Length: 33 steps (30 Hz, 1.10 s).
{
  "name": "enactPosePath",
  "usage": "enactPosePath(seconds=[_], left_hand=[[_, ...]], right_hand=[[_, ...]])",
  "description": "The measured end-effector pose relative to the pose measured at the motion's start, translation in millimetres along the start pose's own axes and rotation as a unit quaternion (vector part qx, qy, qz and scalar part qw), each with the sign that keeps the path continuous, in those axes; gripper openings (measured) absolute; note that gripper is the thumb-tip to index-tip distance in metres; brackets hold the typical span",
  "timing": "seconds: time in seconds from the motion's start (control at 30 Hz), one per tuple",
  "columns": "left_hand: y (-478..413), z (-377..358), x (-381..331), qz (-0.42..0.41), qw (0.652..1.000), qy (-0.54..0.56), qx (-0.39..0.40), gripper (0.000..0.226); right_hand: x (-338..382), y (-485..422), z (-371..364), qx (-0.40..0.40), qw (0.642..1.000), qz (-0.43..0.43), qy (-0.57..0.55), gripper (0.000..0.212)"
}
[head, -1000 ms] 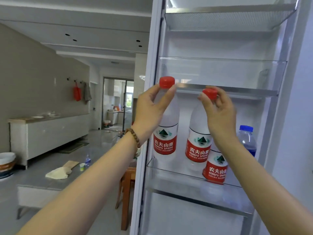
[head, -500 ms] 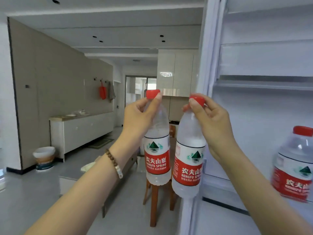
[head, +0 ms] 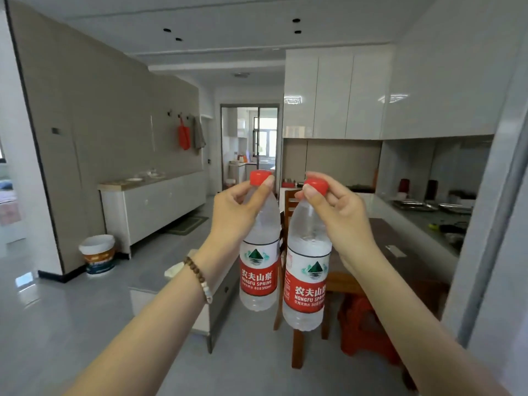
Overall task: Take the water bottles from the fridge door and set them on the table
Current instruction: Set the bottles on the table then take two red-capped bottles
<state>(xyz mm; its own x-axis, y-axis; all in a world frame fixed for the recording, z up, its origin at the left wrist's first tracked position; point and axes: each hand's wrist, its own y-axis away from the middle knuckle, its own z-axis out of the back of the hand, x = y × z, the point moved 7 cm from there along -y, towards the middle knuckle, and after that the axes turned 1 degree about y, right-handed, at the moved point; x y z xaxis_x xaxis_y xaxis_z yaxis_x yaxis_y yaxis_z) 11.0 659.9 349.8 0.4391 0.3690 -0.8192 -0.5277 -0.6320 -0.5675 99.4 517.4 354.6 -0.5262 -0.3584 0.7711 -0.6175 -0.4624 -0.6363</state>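
Two clear water bottles with red caps and red labels hang in the air in front of me, side by side. My left hand [head: 235,214] grips the left bottle [head: 258,270] at its neck, just under the cap. My right hand [head: 337,211] pinches the right bottle [head: 307,284] around its cap. Both bottles are upright and slightly apart from each other. A dark wooden table [head: 400,252] lies behind and to the right of the bottles. The edge of the fridge door [head: 494,224] fills the right border; its shelves are out of view.
A wooden chair [head: 288,204] stands behind the bottles at the table's end, with a red stool [head: 363,324] under the table. A kitchen counter [head: 437,215] with pans runs along the right. A white sideboard [head: 154,204] and a bucket [head: 98,254] stand at the left wall.
My view has swung left, away from the fridge door, and the shelf with the remaining bottles has left the frame. Both hands carried their bottles out of the door into the open room.
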Motion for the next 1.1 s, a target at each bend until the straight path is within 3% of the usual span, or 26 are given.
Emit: enactPosePath(seconds=[0.37,0.53,0.77,0.93,1.1], left_hand=[[-141.8,-15.9,142.6,0.036,0.999,0.021,0.002,0.022],[-221.9,-62.0,209.0,0.047,0.998,0.017,0.026,0.01],[-321.5,-151.6,315.4,0.064,0.996,0.018,0.063,0.026],[-383.6,-226.9,391.3,0.048,0.99,0.016,0.129,0.041],[-446.3,-319.1,462.1,0.064,0.965,0.019,0.254,0.047]], right_hand=[[-153.5,-140.7,-28.0,0.002,1.0,0.0,-0.005,0.032],[-232.0,-221.7,-2.0,-0.011,1.0,-0.011,0.005,0.03],[-335.6,-316.1,63.9,-0.049,0.997,-0.038,0.056,0.033],[-411.4,-369.1,118.9,-0.089,0.988,-0.077,0.099,0.03],[-486.0,-427.1,186.7,-0.119,0.975,-0.131,0.137,0.033]])
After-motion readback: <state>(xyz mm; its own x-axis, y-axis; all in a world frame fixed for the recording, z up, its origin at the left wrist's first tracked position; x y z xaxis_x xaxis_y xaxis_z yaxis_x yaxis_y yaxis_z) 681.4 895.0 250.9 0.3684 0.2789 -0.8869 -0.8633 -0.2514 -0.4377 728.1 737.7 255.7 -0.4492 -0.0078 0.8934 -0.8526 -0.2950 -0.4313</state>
